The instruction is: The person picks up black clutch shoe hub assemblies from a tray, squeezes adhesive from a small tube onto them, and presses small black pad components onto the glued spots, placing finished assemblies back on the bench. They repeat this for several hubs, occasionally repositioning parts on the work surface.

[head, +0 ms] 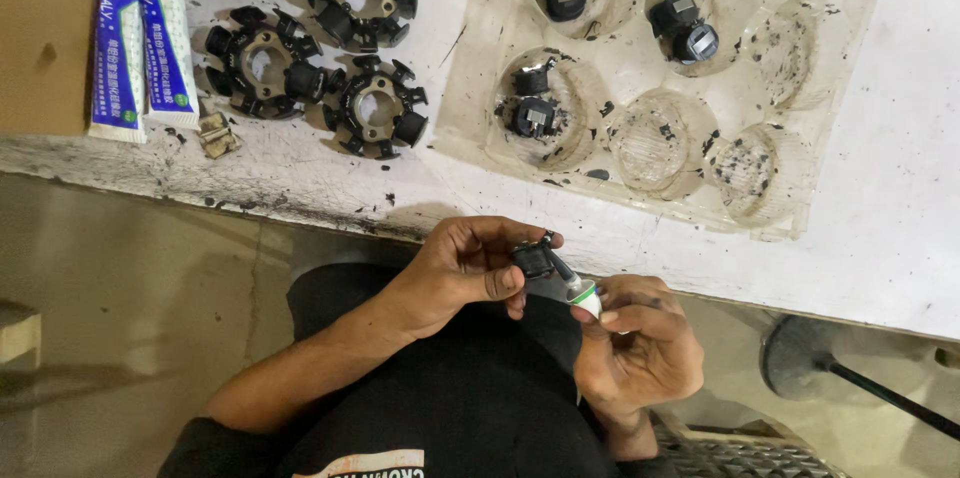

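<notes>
Holding a small black coil part (533, 259) between thumb and fingertips, my left hand (465, 266) is curled closed around it just below the near edge of the table (900, 238), over my lap. My right hand (635, 343) sits just to the right of it and a little lower, fingers wrapped tight round a small tube (583, 295) whose white and green collar pokes out above my thumb. The tube's dark nozzle runs up and to the left from my right hand, its tip touching the black part at its right side. So the tube's long axis slants from lower right to upper left, straight toward my left fingertips, and the two hands are nearly touching, with the part closer to my left palm than to my right.

Farther away from both hands, up on the table, lies a clear plastic tray (480, 88) of round pockets, several of them holding more small black parts (683, 26) like the one I hold; the nearest filled pocket is directly beyond my left hand. Well off to the left of that hand sit four black toothed rings with pale metal centres (375, 108), and farther left again two blue and white tubes (142, 43) lie side by side next to a brown cardboard sheet (45, 28). A dark stool base (800, 358) shows on the floor to the right of my right hand.
</notes>
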